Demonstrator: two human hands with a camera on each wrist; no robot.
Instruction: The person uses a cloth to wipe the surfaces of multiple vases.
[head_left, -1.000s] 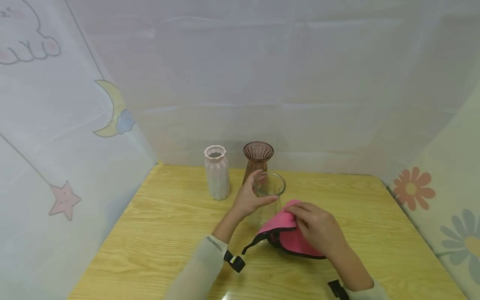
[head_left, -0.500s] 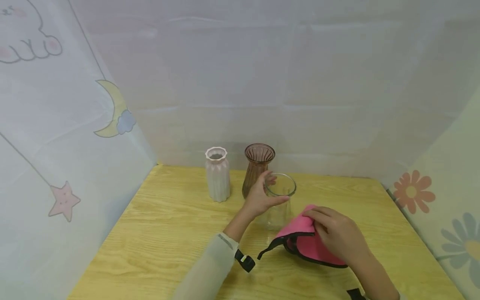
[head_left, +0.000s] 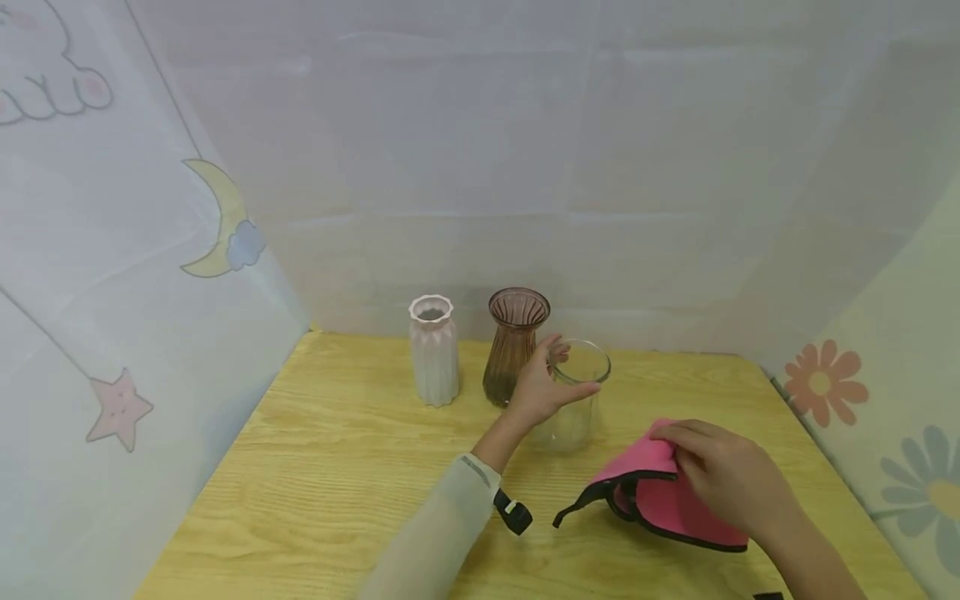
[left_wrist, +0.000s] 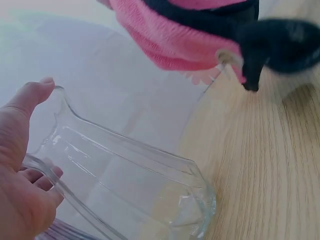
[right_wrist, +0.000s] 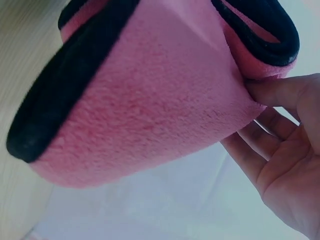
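A clear glass vase [head_left: 573,421] stands upright on the table, gripped near its flared rim by my left hand [head_left: 540,387]. In the left wrist view the thumb and fingers curl round the neck of the glass vase [left_wrist: 125,170]. My right hand [head_left: 738,479] pinches a pink fleecy cloth [head_left: 648,454] with black edging, to the right of the vase. The cloth hangs folded, a black strap end drooping on its left. In the right wrist view the thumb and fingers pinch the pink cloth [right_wrist: 160,100] at one side.
Behind my left hand stands a brownish-pink ribbed glass vase [head_left: 510,358]. Further left is a pale pink-white pleated vase [head_left: 435,358]. A wood-grain table [head_left: 337,467] lies beneath, with printed fabric walls [head_left: 480,167] at its back and sides.
My left hand and the clear vase have shifted to the right, away from the brownish vase. My right hand has carried the pink cloth to the right as well.
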